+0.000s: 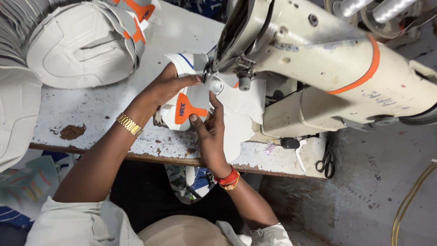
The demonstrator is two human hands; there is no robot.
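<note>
Single view, head-worn camera. Looks almost straight down from above the person's own lap and forearms. The sewing machine [318,68] is the landmark: it fills the upper right, lying across the picture at a slant, cut off by the top and right edges. The table [91,109] runs left of the machine and below it, its near edge crossing mid-picture. Floor shows below and right of the machine. Close range, roughly arm's reach; the area under the machine head is shadowed, probably partly hidden.
</note>
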